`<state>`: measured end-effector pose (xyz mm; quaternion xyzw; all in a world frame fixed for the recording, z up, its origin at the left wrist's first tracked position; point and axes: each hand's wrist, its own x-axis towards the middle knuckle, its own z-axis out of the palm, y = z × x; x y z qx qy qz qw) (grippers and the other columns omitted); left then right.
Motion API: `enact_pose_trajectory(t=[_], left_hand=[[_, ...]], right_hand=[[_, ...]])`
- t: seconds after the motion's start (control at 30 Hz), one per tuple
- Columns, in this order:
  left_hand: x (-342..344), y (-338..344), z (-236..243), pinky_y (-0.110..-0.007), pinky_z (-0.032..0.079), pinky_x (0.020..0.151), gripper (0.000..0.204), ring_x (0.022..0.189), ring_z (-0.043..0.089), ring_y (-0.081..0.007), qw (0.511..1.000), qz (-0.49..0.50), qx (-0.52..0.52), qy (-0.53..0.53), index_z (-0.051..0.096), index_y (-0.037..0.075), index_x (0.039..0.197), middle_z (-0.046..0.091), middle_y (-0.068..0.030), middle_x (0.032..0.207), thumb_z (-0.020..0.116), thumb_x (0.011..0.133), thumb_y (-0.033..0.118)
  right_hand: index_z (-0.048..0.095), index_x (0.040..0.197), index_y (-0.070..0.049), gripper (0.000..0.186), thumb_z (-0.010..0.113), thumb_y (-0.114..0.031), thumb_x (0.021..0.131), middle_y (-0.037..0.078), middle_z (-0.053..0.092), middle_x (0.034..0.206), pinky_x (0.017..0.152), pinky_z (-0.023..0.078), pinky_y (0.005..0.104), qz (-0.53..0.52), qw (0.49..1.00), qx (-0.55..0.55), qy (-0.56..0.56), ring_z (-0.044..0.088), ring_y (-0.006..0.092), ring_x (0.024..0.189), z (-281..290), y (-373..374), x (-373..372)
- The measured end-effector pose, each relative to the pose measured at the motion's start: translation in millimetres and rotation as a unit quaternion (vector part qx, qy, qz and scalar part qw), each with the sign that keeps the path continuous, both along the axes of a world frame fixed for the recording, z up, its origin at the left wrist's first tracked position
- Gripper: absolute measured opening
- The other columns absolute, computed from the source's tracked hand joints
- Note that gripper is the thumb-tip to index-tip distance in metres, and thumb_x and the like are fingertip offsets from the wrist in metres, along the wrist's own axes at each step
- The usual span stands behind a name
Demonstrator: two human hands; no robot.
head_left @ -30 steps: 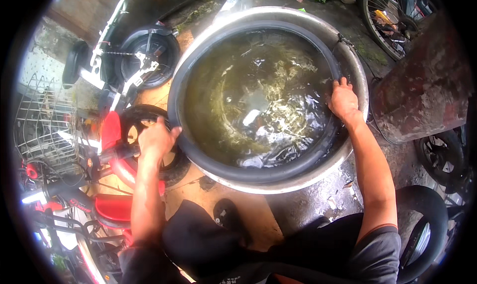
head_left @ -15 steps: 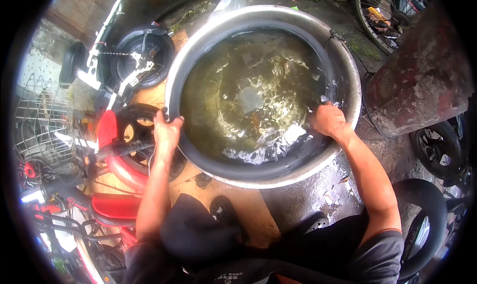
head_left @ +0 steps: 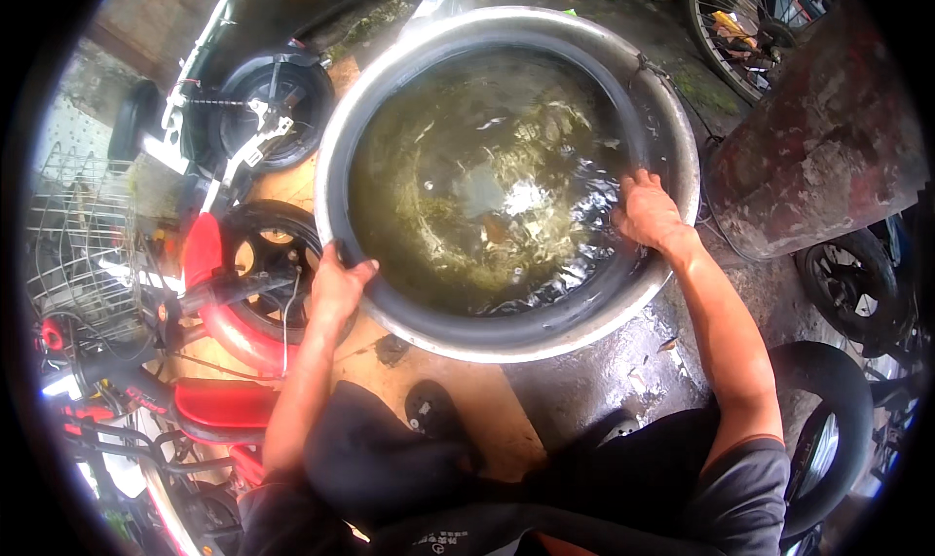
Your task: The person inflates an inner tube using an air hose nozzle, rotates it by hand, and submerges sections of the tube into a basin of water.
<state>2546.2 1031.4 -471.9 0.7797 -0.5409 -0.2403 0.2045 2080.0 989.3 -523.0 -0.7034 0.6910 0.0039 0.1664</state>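
A dark inner tube [head_left: 467,330] lies around the inside of a wide metal basin [head_left: 545,15] of murky, greenish water [head_left: 419,157]. At the near left, my left hand [head_left: 341,285] is closed around the tube beside the basin's rim, its thumb over the top. My right hand [head_left: 650,212] grips the tube on the right side, fingers curled over it at the water line, fingertips partly hidden. Ripples and bright reflections spread over the water near that hand.
On the left stand a red scooter [head_left: 224,405], a wheel with a white frame [head_left: 278,113] and a wire basket [head_left: 83,235]. A rusty drum [head_left: 818,137] is close on the right. A black tyre [head_left: 838,439] lies near my right elbow, and a spoked wheel [head_left: 755,30] stands behind.
My left hand has slid toward me along the rim. The right hand has shifted slightly farther away along the tube, and the splashing by the near right edge has calmed.
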Motion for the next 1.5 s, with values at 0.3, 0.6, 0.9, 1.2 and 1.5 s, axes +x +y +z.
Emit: enact_pose_trajectory(t=[0.3, 0.6, 0.9, 1.2, 1.5], left_hand=[[14, -59, 32, -0.033, 0.055, 0.072, 0.065, 0.083, 0.065, -0.0200, 0.937, 0.086, -0.128, 0.313, 0.047, -0.004, 0.137, 0.067, -0.0124, 0.095, 0.077, 0.080, 0.007], [20, -76, 5, -0.038, 0.048, 0.099, 0.072, 0.117, 0.059, -0.0290, 0.988, -0.058, -0.143, 0.016, 0.048, -0.006, 0.140, 0.057, -0.0207, 0.129, 0.076, 0.077, 0.013], [-11, -31, 10, -0.044, 0.037, 0.111, 0.064, 0.128, 0.048, -0.0381, 0.961, -0.154, -0.068, -0.221, 0.052, 0.000, 0.138, 0.052, -0.0223, 0.133, 0.075, 0.082, 0.018], [-50, 6, 44, -0.043, 0.043, 0.108, 0.074, 0.125, 0.056, -0.0364, 0.833, -0.506, 0.224, -0.016, 0.054, 0.004, 0.138, 0.061, -0.0202, 0.128, 0.083, 0.078, 0.036], [-46, 7, 23, -0.049, 0.035, 0.110, 0.053, 0.125, 0.054, -0.0353, 0.793, -0.535, 0.198, -0.216, 0.060, 0.017, 0.136, 0.062, -0.0174, 0.126, 0.073, 0.085, 0.024]], right_hand=[[0.026, 0.153, 0.006, 0.079, 0.058, -0.004, 0.082, 0.038, 0.034, 0.149, 0.109, 0.044, 0.0411, -0.077, 0.992, 0.054, -0.079, 0.050, 0.0435, 0.130, -14, 7, 6], [0.053, 0.130, 0.011, 0.051, 0.059, -0.006, 0.082, 0.032, 0.065, 0.117, 0.097, 0.051, 0.0437, -0.066, 0.983, 0.139, -0.105, 0.063, 0.0423, 0.113, -57, 0, 37], [0.059, 0.123, 0.015, 0.049, 0.062, -0.012, 0.082, 0.031, 0.067, 0.113, 0.091, 0.053, 0.0434, -0.013, 0.987, 0.138, -0.084, 0.066, 0.0399, 0.111, -98, -24, 37], [0.070, 0.107, 0.009, 0.035, 0.063, -0.015, 0.083, 0.027, 0.069, 0.113, 0.092, 0.054, 0.0433, 0.024, 0.990, 0.113, -0.077, 0.068, 0.0379, 0.107, -81, -18, 31], [0.060, 0.131, 0.002, 0.054, 0.066, -0.029, 0.087, 0.023, 0.033, 0.159, 0.106, 0.041, 0.0543, 0.063, 0.966, 0.088, 0.233, 0.032, 0.0407, 0.146, -58, -9, 47]])
